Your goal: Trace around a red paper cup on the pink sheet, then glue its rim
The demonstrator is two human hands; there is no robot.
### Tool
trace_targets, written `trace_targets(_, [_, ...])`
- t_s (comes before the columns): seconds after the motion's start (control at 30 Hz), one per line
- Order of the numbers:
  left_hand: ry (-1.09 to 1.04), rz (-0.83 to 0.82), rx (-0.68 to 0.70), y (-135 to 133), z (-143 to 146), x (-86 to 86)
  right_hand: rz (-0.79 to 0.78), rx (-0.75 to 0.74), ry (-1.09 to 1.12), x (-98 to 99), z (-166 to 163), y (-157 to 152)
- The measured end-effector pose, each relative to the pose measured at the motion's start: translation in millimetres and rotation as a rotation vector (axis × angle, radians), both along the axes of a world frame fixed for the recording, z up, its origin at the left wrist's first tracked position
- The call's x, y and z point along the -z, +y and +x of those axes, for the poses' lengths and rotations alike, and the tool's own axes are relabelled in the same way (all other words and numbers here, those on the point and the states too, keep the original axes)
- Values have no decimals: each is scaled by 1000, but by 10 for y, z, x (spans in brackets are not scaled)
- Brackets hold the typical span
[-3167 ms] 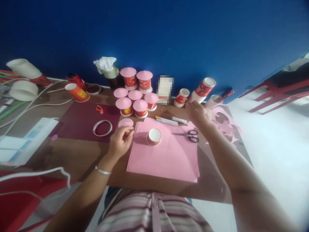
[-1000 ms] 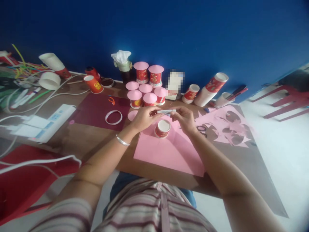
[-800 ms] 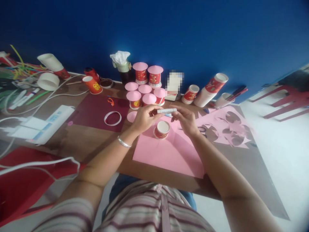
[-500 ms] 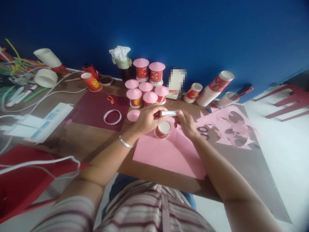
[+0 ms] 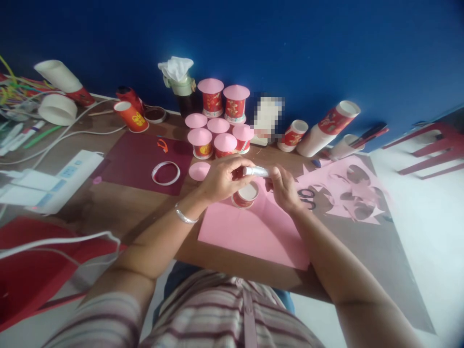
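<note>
Both hands meet over the pink paper sheet [image 5: 253, 232]. My left hand [image 5: 221, 179] is closed round one end of a white marker [image 5: 255, 171]. At the other end my right hand [image 5: 284, 188] pinches the same marker. Just below them a small red paper cup [image 5: 245, 195] stands on the sheet, its white inside showing. A loose pink paper circle [image 5: 199, 170] lies left of my left hand. Black scissors [image 5: 308, 195] lie right of my right hand.
Several red cups topped with pink circles [image 5: 217, 140] cluster behind the hands. A tape ring [image 5: 166, 173] lies on the dark red sheet [image 5: 137, 162]. Pink offcuts with round holes [image 5: 348, 191] lie at the right. More cups, a tissue holder [image 5: 177, 79] and a white power strip [image 5: 54, 181] line the back and left.
My right hand reached to the pens, and both hands then came together on the white marker above the cup. The marker has since lowered slightly toward the cup.
</note>
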State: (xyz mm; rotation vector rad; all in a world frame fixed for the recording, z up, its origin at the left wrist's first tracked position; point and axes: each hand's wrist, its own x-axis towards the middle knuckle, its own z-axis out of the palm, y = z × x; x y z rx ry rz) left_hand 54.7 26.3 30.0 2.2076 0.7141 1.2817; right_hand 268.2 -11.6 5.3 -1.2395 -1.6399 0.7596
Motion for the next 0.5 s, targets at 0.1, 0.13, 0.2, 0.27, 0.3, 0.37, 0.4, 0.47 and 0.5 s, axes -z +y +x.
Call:
trace_targets(0.1, [27,35,-5,-16,-8,1,-133,-51,138,23,-15,4])
trace_targets(0.13, [33,45,-8,-22,-10,-1,-140,-62,174,32,-13,3])
trace_targets(0.2, [33,42,-19,-34,-9,-8,-80,-79,184,49,-1,-6])
trace_targets(0.27, [20,5,-27,-46,-5,-18,17,-85,133,59,18,-23])
trace_targets(0.3, [14,-19,-29,-51,-3,-23,56,-81,102,59,25,-32])
trace_targets(0.37, [-1,-58,-31,-57,-3,-31,86,-60,48,55,29,-45])
trace_targets(0.4, [-7,-69,-29,-58,-7,-34,80,-48,35,51,24,-47])
trace_targets(0.47, [-11,-71,-23,-54,-19,-39,17,-55,56,49,6,-39])
trace_targets(0.5, [-5,-66,-17,-51,-26,-40,-34,-73,91,52,-4,-31])
